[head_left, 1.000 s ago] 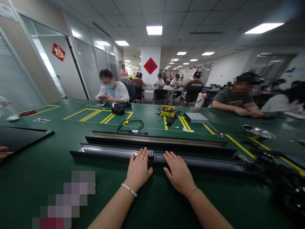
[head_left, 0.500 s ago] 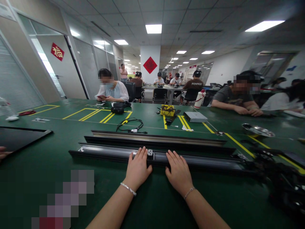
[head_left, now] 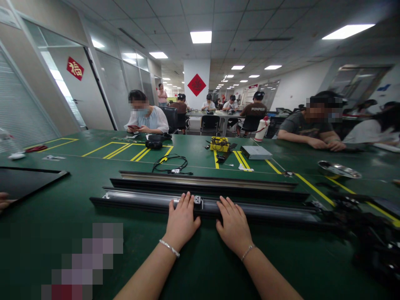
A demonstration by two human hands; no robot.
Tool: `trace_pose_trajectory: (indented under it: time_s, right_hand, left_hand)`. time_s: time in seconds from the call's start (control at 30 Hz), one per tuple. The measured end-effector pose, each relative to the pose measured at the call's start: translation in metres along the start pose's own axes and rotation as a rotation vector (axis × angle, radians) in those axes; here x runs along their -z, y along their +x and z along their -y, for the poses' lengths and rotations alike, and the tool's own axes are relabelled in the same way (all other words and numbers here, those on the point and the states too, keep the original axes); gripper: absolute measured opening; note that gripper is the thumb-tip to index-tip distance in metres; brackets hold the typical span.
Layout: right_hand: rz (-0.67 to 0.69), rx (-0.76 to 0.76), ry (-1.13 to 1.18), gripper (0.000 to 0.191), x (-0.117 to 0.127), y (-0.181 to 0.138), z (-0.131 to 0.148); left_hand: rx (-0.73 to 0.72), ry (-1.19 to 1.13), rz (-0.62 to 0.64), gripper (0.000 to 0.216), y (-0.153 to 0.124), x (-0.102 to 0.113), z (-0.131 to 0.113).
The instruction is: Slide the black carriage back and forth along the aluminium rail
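My left hand (head_left: 182, 221) lies flat with fingers stretched over the front edge of a long dark channel-shaped bar (head_left: 142, 199). A similar pose shows in my right hand (head_left: 233, 225), resting farther right on the same bar, fingers a little spread. Between them, a small metal fitting with a white label (head_left: 198, 201) sits on the bar, near my left fingertips. Neither hand grips anything. Behind this bar lie two more long dark bars, the nearer black (head_left: 206, 186) and the farther with a paler inner face (head_left: 175, 178). My palms hide parts of the table.
A coiled black cable (head_left: 170, 163) lies behind the bars. Beyond are a yellow box of wires (head_left: 219, 144) and a grey metal box (head_left: 256, 153). At right are a metal dish (head_left: 339, 170) and dark jumbled equipment (head_left: 368, 233). A dark panel (head_left: 28, 183) is at left, touched by another person's hand.
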State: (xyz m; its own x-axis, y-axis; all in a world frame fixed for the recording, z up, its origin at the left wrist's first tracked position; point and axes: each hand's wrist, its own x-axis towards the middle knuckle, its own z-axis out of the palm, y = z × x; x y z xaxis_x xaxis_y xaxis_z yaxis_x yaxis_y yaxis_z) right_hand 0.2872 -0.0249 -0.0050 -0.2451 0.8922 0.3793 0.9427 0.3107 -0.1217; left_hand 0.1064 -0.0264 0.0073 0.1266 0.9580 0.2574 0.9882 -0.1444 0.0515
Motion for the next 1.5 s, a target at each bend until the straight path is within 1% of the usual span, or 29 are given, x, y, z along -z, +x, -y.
trace_pose_trajectory:
  time_s: [0.1, 0.4, 0.6, 0.97, 1.3, 1.5]
  right_hand:
    - [0.002, 0.000, 0.002, 0.049, 0.000, 0.000, 0.000]
    - [0.006, 0.001, 0.011, 0.049, 0.002, 0.000, 0.001]
    - [0.006, 0.006, 0.006, 0.048, 0.002, 0.000, 0.000]
    - [0.015, 0.002, 0.014, 0.048, 0.005, 0.001, 0.002]
    - [0.014, 0.008, 0.016, 0.050, 0.001, 0.000, 0.000]
    - [0.025, 0.002, 0.025, 0.051, 0.003, 0.000, 0.000]
  left_hand:
    - [-0.006, -0.006, -0.020, 0.062, 0.000, -0.002, 0.000]
    - [-0.091, -0.064, -0.036, 0.061, 0.002, -0.003, 0.001]
    - [-0.060, -0.056, -0.027, 0.061, 0.001, -0.003, 0.000]
    - [-0.052, -0.045, -0.036, 0.063, 0.001, -0.003, -0.005]
    - [-0.040, -0.016, -0.018, 0.063, 0.001, -0.002, -0.009]
    - [-0.041, 0.006, -0.050, 0.062, 0.000, -0.003, -0.010]
